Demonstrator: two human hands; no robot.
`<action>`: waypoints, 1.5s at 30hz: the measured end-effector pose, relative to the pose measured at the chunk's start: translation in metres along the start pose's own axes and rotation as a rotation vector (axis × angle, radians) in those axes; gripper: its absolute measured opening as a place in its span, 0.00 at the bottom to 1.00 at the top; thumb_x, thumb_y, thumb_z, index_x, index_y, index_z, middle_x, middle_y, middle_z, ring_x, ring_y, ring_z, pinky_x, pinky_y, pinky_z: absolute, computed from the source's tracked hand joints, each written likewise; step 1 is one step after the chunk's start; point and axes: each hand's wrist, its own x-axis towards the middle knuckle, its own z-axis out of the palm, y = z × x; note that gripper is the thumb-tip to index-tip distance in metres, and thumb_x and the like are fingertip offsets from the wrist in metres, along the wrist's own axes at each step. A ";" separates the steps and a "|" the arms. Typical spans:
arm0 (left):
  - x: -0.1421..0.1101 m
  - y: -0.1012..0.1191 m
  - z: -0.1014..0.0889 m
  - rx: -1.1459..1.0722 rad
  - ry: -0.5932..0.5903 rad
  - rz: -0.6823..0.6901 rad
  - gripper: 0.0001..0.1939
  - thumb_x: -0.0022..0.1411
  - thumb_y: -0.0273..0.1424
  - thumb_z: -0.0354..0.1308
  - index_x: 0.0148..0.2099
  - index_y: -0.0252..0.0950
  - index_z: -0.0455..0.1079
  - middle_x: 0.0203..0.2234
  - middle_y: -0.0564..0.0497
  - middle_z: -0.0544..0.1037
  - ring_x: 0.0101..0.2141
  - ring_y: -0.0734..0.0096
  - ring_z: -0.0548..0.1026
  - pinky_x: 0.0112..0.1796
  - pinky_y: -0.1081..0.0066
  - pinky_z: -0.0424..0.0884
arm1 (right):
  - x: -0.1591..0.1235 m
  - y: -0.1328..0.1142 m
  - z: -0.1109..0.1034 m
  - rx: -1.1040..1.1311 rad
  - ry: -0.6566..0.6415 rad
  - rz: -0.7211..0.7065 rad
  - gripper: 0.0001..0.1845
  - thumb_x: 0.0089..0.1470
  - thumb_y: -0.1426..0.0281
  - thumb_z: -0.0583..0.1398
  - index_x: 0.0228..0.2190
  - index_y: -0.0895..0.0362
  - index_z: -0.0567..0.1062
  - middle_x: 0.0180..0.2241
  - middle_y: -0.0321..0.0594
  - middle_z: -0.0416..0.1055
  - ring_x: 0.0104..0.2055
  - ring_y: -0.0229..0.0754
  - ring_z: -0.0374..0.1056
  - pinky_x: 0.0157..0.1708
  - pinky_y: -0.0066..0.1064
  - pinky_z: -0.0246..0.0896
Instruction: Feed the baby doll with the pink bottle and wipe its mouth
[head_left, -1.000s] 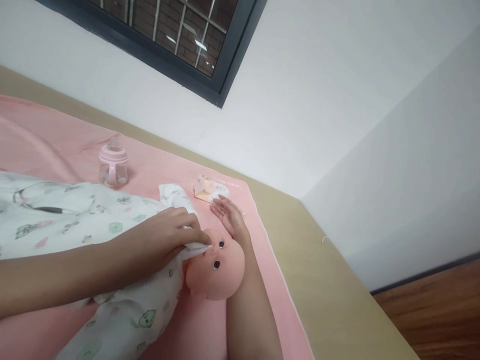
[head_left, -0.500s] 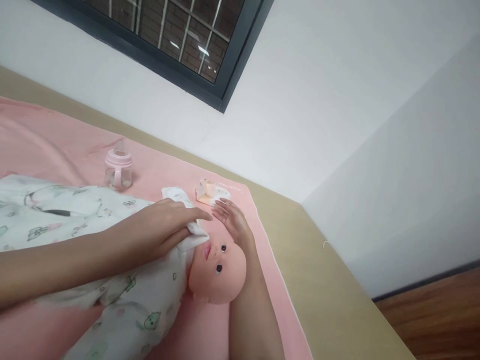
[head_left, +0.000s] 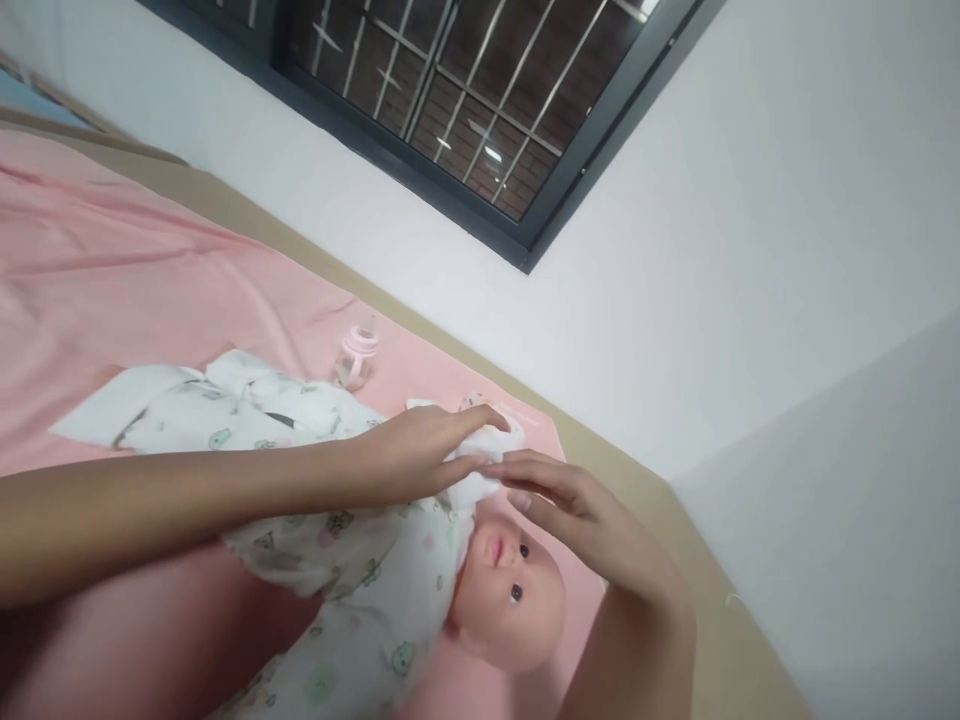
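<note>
A baby doll lies on its back on a pink blanket (head_left: 135, 290), its bare head (head_left: 511, 602) near the bottom and its body in a white printed garment (head_left: 360, 570). My left hand (head_left: 416, 452) reaches across the doll's chest, fingers closed on a small white wipe (head_left: 475, 487) just above the doll's face. My right hand (head_left: 592, 522) hovers over the doll's head, fingers stretched out, with the fingertips meeting the wipe's edge.
A small pink baby bottle (head_left: 354, 358) stands on the blanket beyond the doll. A pale packet (head_left: 501, 417) peeks out behind my left fingers. The blanket lies on a tan surface (head_left: 720, 640) against a white wall under a dark barred window (head_left: 465, 100).
My left hand lifted the wipe off the doll's mouth and moved it away above the face. My right hand came out from behind the doll's head and rose to the wipe. The view swung left.
</note>
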 end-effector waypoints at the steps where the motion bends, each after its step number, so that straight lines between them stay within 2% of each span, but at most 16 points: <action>1: 0.000 0.000 -0.002 -0.016 0.001 0.000 0.20 0.68 0.35 0.45 0.60 0.40 0.59 0.42 0.47 0.77 0.40 0.58 0.75 0.39 0.64 0.68 | -0.001 -0.002 0.001 -0.016 0.037 0.014 0.18 0.58 0.60 0.57 0.48 0.45 0.75 0.51 0.40 0.70 0.52 0.47 0.67 0.52 0.39 0.65; 5: 0.007 -0.008 -0.018 -0.056 0.032 -0.003 0.21 0.67 0.36 0.48 0.60 0.37 0.59 0.40 0.49 0.78 0.39 0.62 0.75 0.38 0.65 0.68 | 0.000 0.008 -0.007 -0.044 0.223 0.087 0.19 0.55 0.55 0.58 0.46 0.46 0.77 0.47 0.41 0.73 0.51 0.46 0.67 0.51 0.36 0.66; 8: 0.012 -0.019 -0.040 -0.067 0.103 -0.023 0.20 0.66 0.38 0.50 0.57 0.37 0.63 0.40 0.50 0.78 0.40 0.64 0.75 0.39 0.67 0.68 | 0.009 0.033 -0.017 0.026 0.390 0.197 0.22 0.51 0.51 0.60 0.43 0.49 0.79 0.47 0.42 0.73 0.49 0.47 0.69 0.52 0.37 0.65; 10: 0.013 -0.028 -0.058 -0.049 0.184 -0.033 0.18 0.66 0.40 0.51 0.53 0.37 0.67 0.42 0.49 0.77 0.42 0.63 0.75 0.41 0.66 0.69 | 0.019 0.054 -0.019 0.120 0.456 0.246 0.24 0.48 0.50 0.62 0.41 0.51 0.79 0.49 0.43 0.73 0.49 0.47 0.69 0.53 0.38 0.65; 12: 0.012 -0.039 -0.076 -0.042 0.251 -0.051 0.18 0.65 0.41 0.52 0.50 0.36 0.69 0.42 0.48 0.77 0.43 0.63 0.74 0.42 0.66 0.69 | 0.029 0.077 -0.017 0.208 0.460 0.269 0.26 0.44 0.49 0.64 0.39 0.54 0.80 0.48 0.45 0.73 0.49 0.48 0.69 0.53 0.40 0.64; 15: 0.011 -0.057 -0.099 -0.062 0.282 -0.116 0.19 0.63 0.43 0.54 0.49 0.36 0.71 0.41 0.48 0.78 0.42 0.62 0.75 0.41 0.66 0.70 | 0.043 0.109 -0.007 0.288 0.399 0.304 0.27 0.41 0.50 0.66 0.37 0.56 0.80 0.42 0.46 0.75 0.48 0.48 0.69 0.52 0.40 0.65; 18: 0.012 -0.076 -0.113 -0.054 0.307 -0.180 0.20 0.61 0.44 0.55 0.48 0.36 0.71 0.40 0.47 0.78 0.41 0.60 0.75 0.40 0.66 0.70 | 0.051 0.134 0.004 0.377 0.361 0.345 0.24 0.39 0.53 0.67 0.34 0.57 0.81 0.36 0.43 0.75 0.42 0.45 0.70 0.50 0.39 0.65; 20: 0.013 -0.087 -0.119 -0.020 0.345 -0.218 0.21 0.60 0.45 0.54 0.49 0.36 0.71 0.41 0.47 0.78 0.41 0.59 0.76 0.40 0.65 0.69 | 0.054 0.145 0.010 0.427 0.356 0.380 0.21 0.38 0.55 0.68 0.31 0.58 0.80 0.35 0.42 0.74 0.39 0.42 0.71 0.49 0.37 0.65; 24: 0.017 -0.109 -0.123 0.031 0.379 -0.322 0.27 0.56 0.45 0.56 0.53 0.36 0.67 0.45 0.44 0.75 0.43 0.57 0.75 0.41 0.66 0.69 | 0.055 0.157 0.016 0.407 0.388 0.428 0.16 0.40 0.60 0.67 0.30 0.59 0.80 0.32 0.40 0.74 0.32 0.38 0.68 0.43 0.34 0.65; 29: 0.022 -0.135 -0.123 0.081 0.308 -0.434 0.35 0.53 0.49 0.56 0.59 0.37 0.60 0.49 0.42 0.73 0.46 0.54 0.74 0.41 0.67 0.69 | 0.056 0.164 0.019 0.324 0.442 0.412 0.16 0.43 0.63 0.62 0.33 0.61 0.79 0.25 0.39 0.72 0.29 0.39 0.66 0.34 0.33 0.62; 34: 0.021 -0.157 -0.125 0.140 0.119 -0.529 0.46 0.49 0.52 0.59 0.64 0.35 0.52 0.55 0.36 0.68 0.49 0.49 0.72 0.46 0.63 0.67 | 0.056 0.175 0.016 0.218 0.521 0.367 0.18 0.45 0.62 0.58 0.35 0.61 0.78 0.20 0.37 0.69 0.24 0.39 0.63 0.29 0.32 0.57; 37: 0.019 -0.168 -0.122 0.165 -0.018 -0.561 0.51 0.46 0.52 0.61 0.66 0.34 0.49 0.54 0.34 0.68 0.48 0.47 0.72 0.46 0.59 0.67 | 0.054 0.181 0.011 0.107 0.708 0.299 0.21 0.46 0.57 0.57 0.36 0.59 0.77 0.29 0.42 0.74 0.24 0.39 0.62 0.28 0.33 0.58; 40: 0.020 -0.178 -0.114 0.152 -0.091 -0.561 0.53 0.40 0.48 0.64 0.65 0.33 0.51 0.52 0.33 0.70 0.47 0.45 0.73 0.45 0.60 0.67 | 0.051 0.186 0.007 -0.071 0.957 0.244 0.23 0.50 0.56 0.53 0.38 0.58 0.76 0.43 0.49 0.74 0.36 0.46 0.68 0.38 0.37 0.62; 42: 0.022 -0.183 -0.107 0.134 -0.125 -0.528 0.50 0.38 0.44 0.64 0.62 0.32 0.55 0.50 0.36 0.73 0.47 0.47 0.73 0.44 0.63 0.68 | 0.048 0.191 0.007 -0.229 1.084 0.237 0.24 0.51 0.58 0.51 0.41 0.60 0.75 0.46 0.53 0.71 0.49 0.52 0.65 0.49 0.42 0.58; 45: 0.025 -0.189 -0.097 0.117 -0.160 -0.487 0.39 0.36 0.39 0.62 0.54 0.33 0.62 0.45 0.41 0.76 0.45 0.49 0.74 0.41 0.67 0.68 | 0.045 0.201 0.014 -0.343 1.120 0.321 0.28 0.51 0.61 0.50 0.49 0.63 0.71 0.51 0.57 0.67 0.58 0.58 0.57 0.56 0.48 0.51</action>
